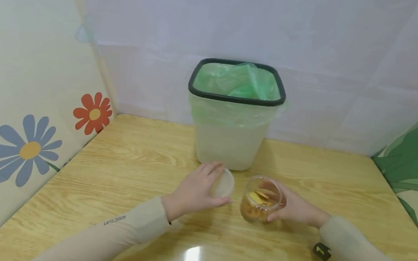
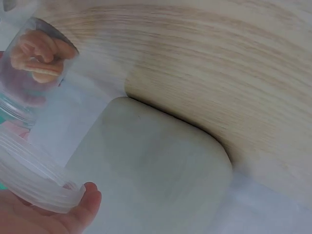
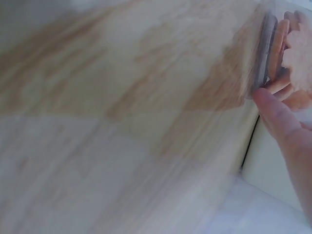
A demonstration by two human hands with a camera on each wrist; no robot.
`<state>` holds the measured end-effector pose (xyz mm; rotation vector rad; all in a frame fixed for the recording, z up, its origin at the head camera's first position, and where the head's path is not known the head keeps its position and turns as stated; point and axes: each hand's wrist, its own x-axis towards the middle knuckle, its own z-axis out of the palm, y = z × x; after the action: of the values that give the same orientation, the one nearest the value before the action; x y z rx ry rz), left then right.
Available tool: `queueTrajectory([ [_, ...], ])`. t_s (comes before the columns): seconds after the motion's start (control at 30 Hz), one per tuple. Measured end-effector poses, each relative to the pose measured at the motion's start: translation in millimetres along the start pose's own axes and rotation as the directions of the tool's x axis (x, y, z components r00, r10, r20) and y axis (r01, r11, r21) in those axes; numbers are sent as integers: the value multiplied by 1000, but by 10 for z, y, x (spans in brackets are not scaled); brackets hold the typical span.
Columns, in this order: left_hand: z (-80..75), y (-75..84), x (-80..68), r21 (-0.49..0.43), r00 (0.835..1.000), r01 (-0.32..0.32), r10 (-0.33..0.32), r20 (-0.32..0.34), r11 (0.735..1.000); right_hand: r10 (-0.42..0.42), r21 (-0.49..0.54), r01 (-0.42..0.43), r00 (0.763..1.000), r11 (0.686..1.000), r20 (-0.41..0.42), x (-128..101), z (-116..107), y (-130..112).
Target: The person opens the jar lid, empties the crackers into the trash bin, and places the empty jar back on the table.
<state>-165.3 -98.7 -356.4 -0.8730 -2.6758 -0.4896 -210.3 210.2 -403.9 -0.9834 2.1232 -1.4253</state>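
Fingers of the right hand [image 1: 293,204] curl partway round the jar [image 1: 253,211], those of the left hand [image 1: 197,189] round the lid [image 1: 225,185].

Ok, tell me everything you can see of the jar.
The jar looks like clear glass or plastic: round, lid off, orange-brown pieces and a yellow one inside. It is roughly upright, mouth up, on the near side of the bin. The right hand grips its side; whether its base touches the table is unclear.

A booth-like tabletop space: wood-grain table [image 1: 147,158], plain pale backdrop [image 1: 148,13], flowery side walls [image 1: 23,77]
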Motion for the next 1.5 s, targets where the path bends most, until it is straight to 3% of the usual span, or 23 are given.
queueTrajectory([
  [0.47,62,-107,-91,14,999,-1,1,36,1000,-24,32,23,1000,999,9,-1,13,-2],
  [1.5,78,-188,-197,46,986,-94,87,139,995,3,-4,-3,1000,1000,1,-10,13,-24],
])
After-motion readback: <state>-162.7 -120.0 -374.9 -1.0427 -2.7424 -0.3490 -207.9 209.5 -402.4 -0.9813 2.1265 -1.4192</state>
